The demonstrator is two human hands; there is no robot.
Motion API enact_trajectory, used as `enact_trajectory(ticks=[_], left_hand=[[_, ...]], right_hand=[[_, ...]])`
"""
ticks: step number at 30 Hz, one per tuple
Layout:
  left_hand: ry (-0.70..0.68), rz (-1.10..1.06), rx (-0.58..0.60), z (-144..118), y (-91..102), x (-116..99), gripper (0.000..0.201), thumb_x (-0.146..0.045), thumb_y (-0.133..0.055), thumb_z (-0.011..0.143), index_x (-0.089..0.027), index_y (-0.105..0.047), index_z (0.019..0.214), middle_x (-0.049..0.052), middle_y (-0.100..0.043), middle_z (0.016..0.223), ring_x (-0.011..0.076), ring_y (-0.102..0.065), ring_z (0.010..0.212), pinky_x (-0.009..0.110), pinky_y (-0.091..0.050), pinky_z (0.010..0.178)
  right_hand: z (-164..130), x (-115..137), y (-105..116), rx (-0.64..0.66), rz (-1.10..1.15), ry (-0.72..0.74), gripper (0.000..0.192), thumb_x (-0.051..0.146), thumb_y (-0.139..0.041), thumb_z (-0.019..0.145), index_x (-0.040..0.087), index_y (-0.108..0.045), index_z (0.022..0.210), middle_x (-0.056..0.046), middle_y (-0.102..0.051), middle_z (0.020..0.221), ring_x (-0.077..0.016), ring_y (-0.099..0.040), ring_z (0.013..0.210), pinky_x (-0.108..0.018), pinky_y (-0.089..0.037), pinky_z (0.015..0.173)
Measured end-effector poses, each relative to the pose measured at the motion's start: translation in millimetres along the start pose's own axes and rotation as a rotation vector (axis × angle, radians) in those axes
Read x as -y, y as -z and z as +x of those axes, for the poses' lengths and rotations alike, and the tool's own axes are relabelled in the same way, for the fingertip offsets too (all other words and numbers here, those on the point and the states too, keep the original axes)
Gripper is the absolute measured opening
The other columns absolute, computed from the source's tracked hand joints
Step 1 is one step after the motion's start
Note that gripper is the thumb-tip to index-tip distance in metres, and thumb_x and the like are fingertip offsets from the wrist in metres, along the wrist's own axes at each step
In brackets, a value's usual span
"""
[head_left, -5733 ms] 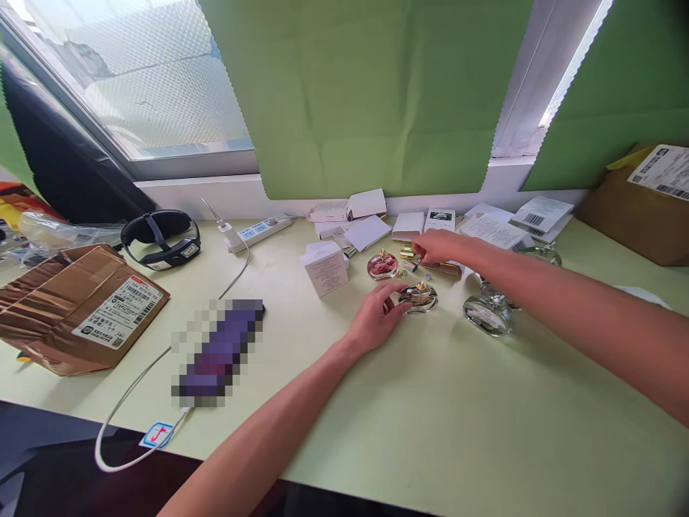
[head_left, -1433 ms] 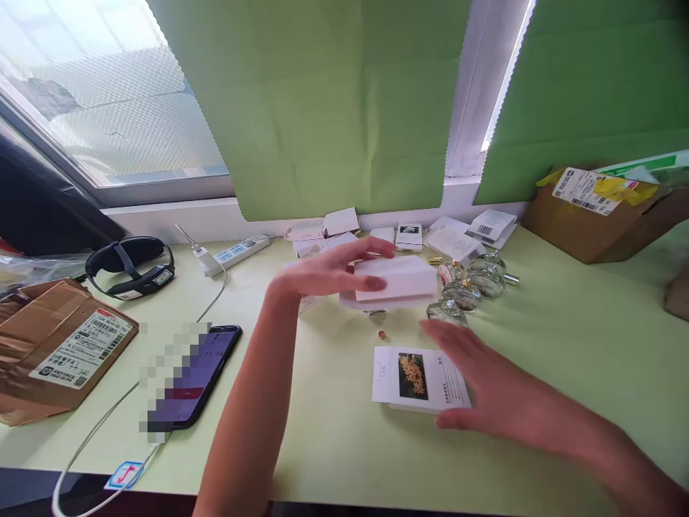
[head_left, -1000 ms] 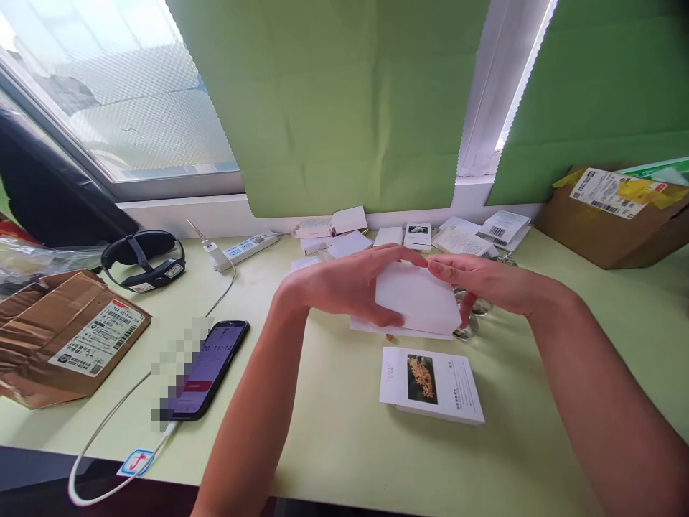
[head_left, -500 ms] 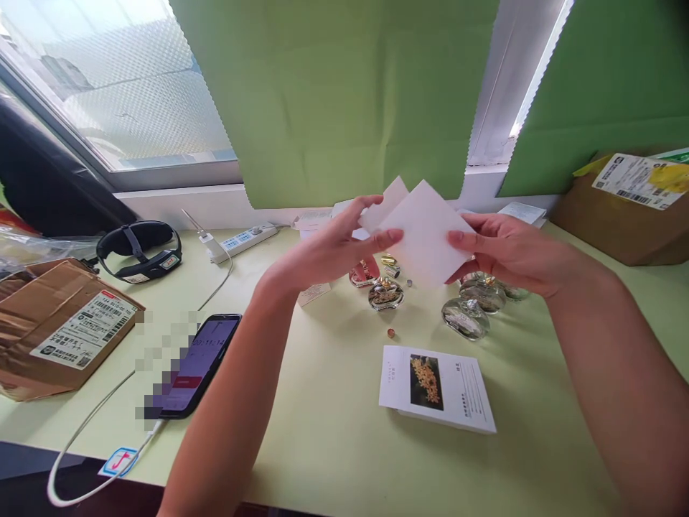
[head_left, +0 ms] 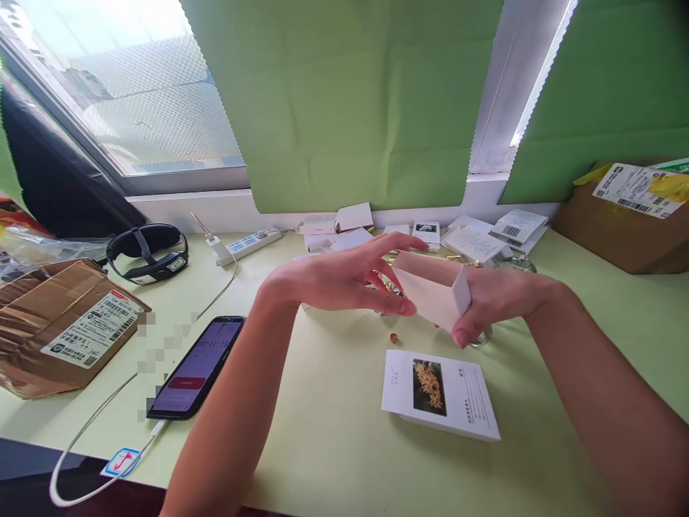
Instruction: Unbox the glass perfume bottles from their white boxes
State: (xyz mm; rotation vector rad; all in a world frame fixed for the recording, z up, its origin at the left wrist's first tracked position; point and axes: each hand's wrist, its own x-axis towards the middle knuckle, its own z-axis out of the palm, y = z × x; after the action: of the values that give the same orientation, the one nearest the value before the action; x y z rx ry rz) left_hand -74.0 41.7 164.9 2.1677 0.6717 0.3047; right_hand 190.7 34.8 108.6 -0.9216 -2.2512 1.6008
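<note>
A small white paper box (head_left: 435, 298), its upper side open with an end flap raised, is held above the table. My right hand (head_left: 498, 296) grips its right end, thumb pressed on the near corner and the other fingers hidden behind. At the box's left end is my left hand (head_left: 349, 273), fingers spread, thumb tip close to the near edge and index finger reaching over the far side. Whether that thumb touches is hard to tell. Below lies a white printed box (head_left: 468, 395) with an orange flower picture. A small copper-coloured cap (head_left: 393, 337) rests behind it.
Glass bottles (head_left: 517, 262) stand partly hidden behind my hands. White cartons and papers (head_left: 476, 244) line the windowsill. Leftward are a phone (head_left: 197, 366) on a white cable, a power strip (head_left: 252, 243), a black headset (head_left: 148, 255) and a cardboard box (head_left: 80, 330); another carton (head_left: 624, 230) sits far right.
The white paper, flat-looking and pinched by both hands before, is now an opened box shape, lower and tilted. My left fingers have spread apart; my right hand has turned around its end.
</note>
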Motion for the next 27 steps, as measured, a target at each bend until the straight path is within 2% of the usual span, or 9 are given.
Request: enact_trajectory(ticks=[2, 4, 9, 13, 17, 21, 22, 24, 27], left_hand=[[0.049, 0.072, -0.057, 1.8, -3.3, -2.6, 0.081, -0.049, -0.076, 0.078, -0.035, -0.037, 0.148, 0.008, -0.063, 0.128, 0.0257, -0.069, 0.104, 0.037, -0.056, 0.083], [0.086, 0.146, -0.117, 3.6, -6.3, -4.9, 0.091, -0.057, -0.077, 0.074, -0.034, -0.034, 0.150, 0.009, -0.060, 0.132, 0.0275, -0.067, 0.110, 0.036, -0.054, 0.084], [0.088, 0.200, -0.151, 4.5, -8.7, -7.2, 0.097, -0.061, -0.076, 0.074, -0.032, -0.029, 0.153, 0.009, -0.066, 0.121, 0.0277, -0.066, 0.107, 0.038, -0.051, 0.085], [0.073, 0.246, -0.177, 3.7, -8.2, -10.1, 0.091, -0.061, -0.073, 0.077, -0.029, -0.031, 0.152, 0.009, -0.069, 0.115, 0.0275, -0.064, 0.107, 0.038, -0.050, 0.086], [0.094, 0.300, -0.210, 3.0, -8.0, -13.5, 0.084, -0.060, -0.070, 0.080, -0.029, -0.035, 0.150, 0.006, -0.070, 0.107, 0.0268, -0.063, 0.108, 0.038, -0.049, 0.089], [0.092, 0.323, -0.317, 3.7, -7.5, -12.2, 0.077, -0.061, -0.069, 0.081, -0.029, -0.041, 0.146, 0.007, -0.067, 0.119, 0.0278, -0.060, 0.115, 0.037, -0.049, 0.092], [0.088, 0.319, -0.350, 4.2, -7.4, -11.3, 0.075, -0.061, -0.068, 0.082, -0.029, -0.043, 0.145, 0.008, -0.065, 0.122, 0.0280, -0.060, 0.116, 0.037, -0.049, 0.092], [0.080, 0.293, -0.381, 5.2, -6.9, -9.4, 0.072, -0.059, -0.067, 0.084, -0.028, -0.044, 0.144, 0.009, -0.066, 0.121, 0.0275, -0.061, 0.114, 0.037, -0.049, 0.092], [0.079, 0.269, -0.351, 5.3, -4.0, -5.8, 0.068, -0.058, -0.065, 0.086, -0.025, -0.046, 0.142, 0.009, -0.069, 0.113, 0.0249, -0.064, 0.106, 0.034, -0.050, 0.085]], right_hand=[[1.0, 5.5, -3.0, -0.126, -0.119, -0.051, 0.118, 0.046, -0.090, 0.061, 0.037, -0.023, 0.158, -0.005, -0.061, 0.140, -0.0301, -0.064, 0.112, -0.036, -0.057, 0.081], [1.9, 10.7, -6.7, -0.218, -0.229, -0.087, 0.126, 0.049, -0.089, 0.062, 0.038, -0.012, 0.161, -0.007, -0.049, 0.153, -0.0345, -0.059, 0.123, -0.041, -0.056, 0.090], [3.5, 15.8, -11.7, -0.324, -0.391, -0.169, 0.119, 0.048, -0.085, 0.065, 0.033, -0.017, 0.161, -0.012, -0.048, 0.154, -0.0419, -0.053, 0.132, -0.046, -0.057, 0.092], [1.5, 18.5, -11.6, -0.333, -0.441, -0.196, 0.117, 0.052, -0.082, 0.065, 0.033, -0.017, 0.161, -0.010, -0.051, 0.152, -0.0428, -0.054, 0.131, -0.049, -0.056, 0.096], [1.0, 23.4, -13.9, -0.361, -0.431, -0.199, 0.115, 0.055, -0.080, 0.067, 0.035, -0.015, 0.161, -0.009, -0.044, 0.158, -0.0420, -0.050, 0.136, -0.049, -0.054, 0.098], [4.4, 30.3, -20.3, -0.459, -0.429, -0.116, 0.108, 0.056, -0.075, 0.073, 0.037, -0.014, 0.161, -0.006, -0.033, 0.164, -0.0393, -0.044, 0.140, -0.046, -0.054, 0.098], [5.2, 32.0, -21.7, -0.487, -0.430, -0.099, 0.103, 0.055, -0.072, 0.076, 0.037, -0.015, 0.161, -0.005, -0.034, 0.164, -0.0383, -0.046, 0.139, -0.045, -0.054, 0.097], [5.5, 34.5, -22.6, -0.505, -0.417, -0.089, 0.093, 0.052, -0.066, 0.083, 0.039, -0.016, 0.160, -0.005, -0.047, 0.154, -0.0351, -0.058, 0.126, -0.044, -0.056, 0.089], [1.5, 33.3, -18.4, -0.428, -0.344, -0.087, 0.083, 0.046, -0.064, 0.086, 0.039, -0.024, 0.159, -0.005, -0.068, 0.123, -0.0271, -0.068, 0.093, -0.040, -0.055, 0.072]])
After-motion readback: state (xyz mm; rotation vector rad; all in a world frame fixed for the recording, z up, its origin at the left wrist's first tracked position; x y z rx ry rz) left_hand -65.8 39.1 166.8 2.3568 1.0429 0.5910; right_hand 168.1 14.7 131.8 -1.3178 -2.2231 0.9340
